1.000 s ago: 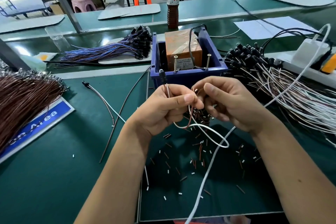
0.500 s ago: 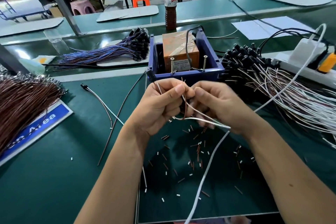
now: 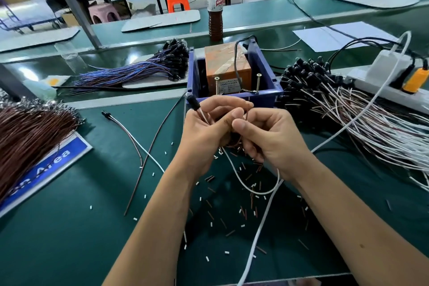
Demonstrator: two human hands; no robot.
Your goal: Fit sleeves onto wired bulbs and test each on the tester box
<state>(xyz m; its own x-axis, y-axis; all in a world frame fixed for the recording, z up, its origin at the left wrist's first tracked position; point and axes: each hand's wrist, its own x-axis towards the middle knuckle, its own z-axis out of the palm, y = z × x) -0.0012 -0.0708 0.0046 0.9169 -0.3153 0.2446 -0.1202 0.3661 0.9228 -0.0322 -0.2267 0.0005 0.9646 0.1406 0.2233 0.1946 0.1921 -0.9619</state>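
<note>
Bulb: a black-sleeved bulb (image 3: 192, 102) stuck up from the left hand, tip toward the tester, its white and brown leads running down into both hands.
Left hand: the left hand (image 3: 204, 132) was curled round the leads just below the bulb, thumb pressed toward the right thumb.
Right hand: the right hand (image 3: 267, 137) pinched the brown lead (image 3: 246, 112) between thumb and forefinger; whether a sleeve sat at the pinch was hidden.
Tester: the blue tester (image 3: 234, 97) stood just beyond the hands, with an orange block inside and two upright screws (image 3: 258, 82) at its near wall; the bulb was near it but not touching.
Step in hand: probably readying the bare lead ends for the screws, or finishing a sleeve.
Doing it well: keep the two leads apart, one to each screw, hold the bulb where its glow can be seen, and keep fingers off the bare ends.
Risk: the white cable (image 3: 260, 232) draped over the right wrist could snag.
Tabletop: the green tabletop (image 3: 69, 227) was strewn with short white and brown sleeves (image 3: 241, 213) beneath the hands.
Piles: white-and-brown wired bulbs (image 3: 348, 109) lay to the right, blue-wired ones (image 3: 139, 72) at far left, brown wires (image 3: 27, 132) at left.
</note>
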